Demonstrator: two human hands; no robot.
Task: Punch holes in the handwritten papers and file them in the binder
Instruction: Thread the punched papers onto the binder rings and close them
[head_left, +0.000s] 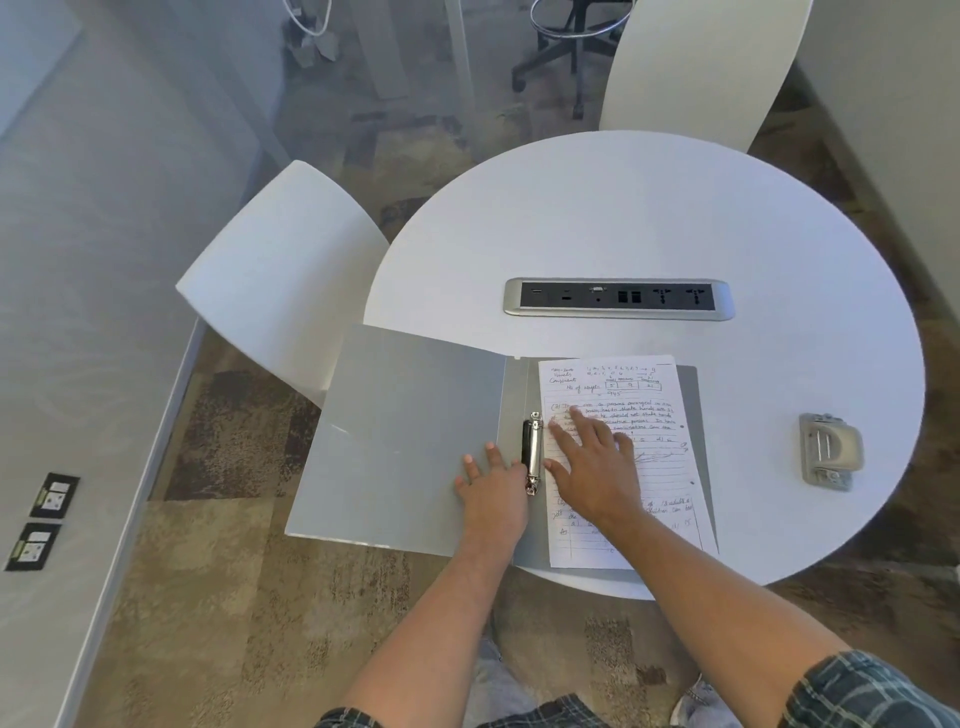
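Pressing flat with both hands, we hold an open grey binder (415, 431) at the near edge of the round white bench (675, 218). Our left hand (493, 493) lies palm down, fingers spread, on the inside of the left cover, just beside the metal ring clip (532, 452) on the spine; it grips nothing. Our right hand (597, 462) rests open on the handwritten papers (660, 415), fingers splayed toward the rings, also grasping nothing. The papers lie on the right cover of the binder, their left edge at the ring clip; whether the rings pass through the sheets we cannot tell. The left cover overhangs the bench edge above the carpet. A grey hole punch (828, 451) sits on the bench well apart to the right, near the rim. A socket strip (618, 299) is set into the bench beyond the binder. A white chair (280, 270) stands to the left.
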